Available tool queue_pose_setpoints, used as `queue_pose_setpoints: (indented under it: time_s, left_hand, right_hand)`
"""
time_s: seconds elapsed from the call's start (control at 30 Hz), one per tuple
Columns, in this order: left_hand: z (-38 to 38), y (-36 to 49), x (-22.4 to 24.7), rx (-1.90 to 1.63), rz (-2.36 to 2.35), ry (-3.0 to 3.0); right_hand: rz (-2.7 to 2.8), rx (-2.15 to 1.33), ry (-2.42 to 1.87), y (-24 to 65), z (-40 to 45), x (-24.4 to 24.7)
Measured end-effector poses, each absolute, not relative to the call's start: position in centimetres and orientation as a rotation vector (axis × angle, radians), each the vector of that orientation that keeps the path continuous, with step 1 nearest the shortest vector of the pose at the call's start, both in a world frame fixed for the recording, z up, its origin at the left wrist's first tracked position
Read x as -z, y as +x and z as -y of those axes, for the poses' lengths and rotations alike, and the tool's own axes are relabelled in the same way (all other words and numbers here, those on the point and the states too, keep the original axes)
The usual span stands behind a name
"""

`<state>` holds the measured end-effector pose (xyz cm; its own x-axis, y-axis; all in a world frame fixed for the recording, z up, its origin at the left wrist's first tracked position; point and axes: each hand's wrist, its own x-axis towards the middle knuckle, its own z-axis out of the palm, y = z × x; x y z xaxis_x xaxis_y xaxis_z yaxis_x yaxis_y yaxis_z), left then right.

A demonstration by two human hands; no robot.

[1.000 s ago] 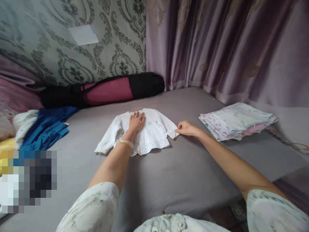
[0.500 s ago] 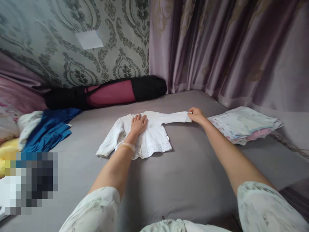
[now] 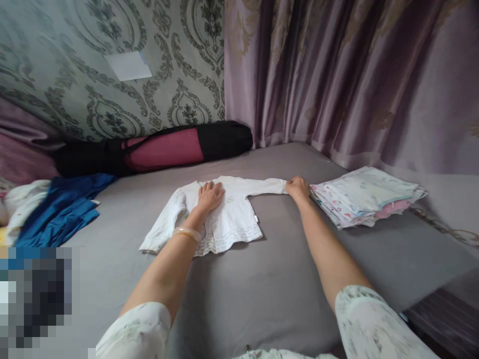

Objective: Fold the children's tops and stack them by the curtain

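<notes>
A small white long-sleeved shirt lies spread on the grey bed sheet, with faint print along its hem and a little motif on the chest. My left hand rests flat on the shirt's upper front, fingers stretched out and slightly apart. At the end of the sleeve on the right, my right hand is closed on the cuff; its fingertips are partly hidden. The other sleeve slants down to the left, and my left forearm covers part of the shirt's front.
To the right lies a stack of folded patterned cloths. Blue clothing is heaped at the left, beside a white cloth. A long black and maroon bag lies along the wall, and purple curtains hang behind the bed.
My right hand has turned and closed more around the cuff, and the sleeve's end looks bunched. My left hand stays flat on the shirt. The whole view has shifted slightly.
</notes>
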<state>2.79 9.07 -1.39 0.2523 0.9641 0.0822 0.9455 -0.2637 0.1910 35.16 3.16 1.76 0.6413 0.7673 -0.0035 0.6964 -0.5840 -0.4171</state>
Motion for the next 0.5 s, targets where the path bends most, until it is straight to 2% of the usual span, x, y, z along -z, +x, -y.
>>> queue_pose_setpoints:
  time_s: [0.27,0.5]
  left_hand:
    - [-12.0,4.7,-1.9,-0.272,-1.687,2.436]
    - [-14.3,8.9,-2.1,-0.128,-1.591,2.473]
  right_hand:
    - [1.181,-0.265,-2.546,33.9,-2.6,-1.7]
    - [1.179,-0.355,-2.519,34.8,-3.1,-1.8]
